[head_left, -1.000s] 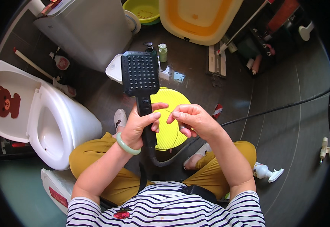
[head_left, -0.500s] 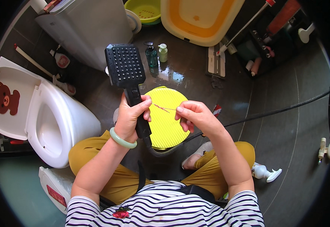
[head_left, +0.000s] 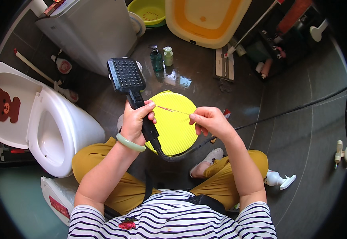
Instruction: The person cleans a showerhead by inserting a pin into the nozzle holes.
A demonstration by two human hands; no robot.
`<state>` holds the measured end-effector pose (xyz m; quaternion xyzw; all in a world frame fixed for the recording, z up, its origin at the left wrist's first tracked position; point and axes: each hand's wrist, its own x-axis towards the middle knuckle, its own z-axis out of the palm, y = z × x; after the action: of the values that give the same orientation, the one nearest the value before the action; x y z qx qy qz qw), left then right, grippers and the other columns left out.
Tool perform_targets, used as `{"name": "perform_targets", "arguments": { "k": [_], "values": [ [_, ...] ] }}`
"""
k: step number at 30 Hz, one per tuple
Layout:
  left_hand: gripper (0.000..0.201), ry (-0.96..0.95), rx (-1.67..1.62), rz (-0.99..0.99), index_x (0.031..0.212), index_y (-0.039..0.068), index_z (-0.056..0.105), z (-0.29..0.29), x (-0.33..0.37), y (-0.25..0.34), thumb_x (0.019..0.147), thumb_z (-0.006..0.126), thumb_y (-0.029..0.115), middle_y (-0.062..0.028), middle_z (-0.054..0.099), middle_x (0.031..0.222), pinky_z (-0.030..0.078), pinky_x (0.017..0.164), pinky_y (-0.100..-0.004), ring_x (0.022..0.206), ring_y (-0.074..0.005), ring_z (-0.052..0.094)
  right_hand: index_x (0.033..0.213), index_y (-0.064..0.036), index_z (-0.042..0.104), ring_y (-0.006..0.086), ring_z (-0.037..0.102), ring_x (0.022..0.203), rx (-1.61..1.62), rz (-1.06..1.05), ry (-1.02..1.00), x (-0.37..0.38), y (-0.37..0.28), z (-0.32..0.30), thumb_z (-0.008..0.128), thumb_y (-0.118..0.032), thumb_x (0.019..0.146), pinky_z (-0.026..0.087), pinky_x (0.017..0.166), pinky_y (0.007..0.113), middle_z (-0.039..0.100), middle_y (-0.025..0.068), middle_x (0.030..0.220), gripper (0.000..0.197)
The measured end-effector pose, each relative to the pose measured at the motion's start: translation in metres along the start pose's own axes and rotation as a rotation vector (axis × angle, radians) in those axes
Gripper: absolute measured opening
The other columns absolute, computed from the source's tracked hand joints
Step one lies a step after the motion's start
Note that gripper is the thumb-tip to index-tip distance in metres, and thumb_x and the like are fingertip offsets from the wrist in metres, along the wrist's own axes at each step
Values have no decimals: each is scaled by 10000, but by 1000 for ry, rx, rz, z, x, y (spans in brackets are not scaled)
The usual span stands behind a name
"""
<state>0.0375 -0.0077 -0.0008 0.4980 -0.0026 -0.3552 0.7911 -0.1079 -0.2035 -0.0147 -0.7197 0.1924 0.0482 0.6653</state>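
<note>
While our left hand (head_left: pixel 137 119) wraps round the handle of the black shower head (head_left: pixel 126 75), at the upper left of the yellow lid (head_left: pixel 173 135), our right hand (head_left: pixel 209 121) pinches a thin reddish thread (head_left: pixel 171 110), thumb and fingertip together, by the lid's right edge. That thread runs nearly straight above the lid's upper part, towards our left thumb. To manage this well, we should hold the shower head steady with the lower fingers, leave the left thumb and forefinger for the thread, and pull gently, since something so fine could slip or snap.

We cannot tell whether the left thumb truly clamps the thread or only meets its end. Our right hand's remaining fingers curl out of clear sight. Beyond the lid's upper left, the shower head partly hides a white container (head_left: pixel 139 65); right of the lid, our hand covers most of a red-and-white object (head_left: pixel 226 113).
</note>
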Motion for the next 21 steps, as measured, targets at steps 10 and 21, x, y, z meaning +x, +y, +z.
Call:
{"name": "perform_targets", "arguments": {
  "k": [10,21],
  "values": [
    [334,6,78,43,1063,80,433,5,3,-7,846,664,-25,-48,564,833,504,540,-274,590,-118,555,927,-3,699,60,576,560,-178,-246,-92,-30,-39,-8,623,-157,935,433,501,210,657,31,681,172],
    [399,-85,21,-17,1125,94,424,9,2,-5,838,681,-9,-53,567,895,509,551,-276,610,-116,562,895,-19,713,51,566,536,-88,-105,281,-11,-21,-36,645,-164,912,418,467,206,631,13,647,161]
  ]
}}
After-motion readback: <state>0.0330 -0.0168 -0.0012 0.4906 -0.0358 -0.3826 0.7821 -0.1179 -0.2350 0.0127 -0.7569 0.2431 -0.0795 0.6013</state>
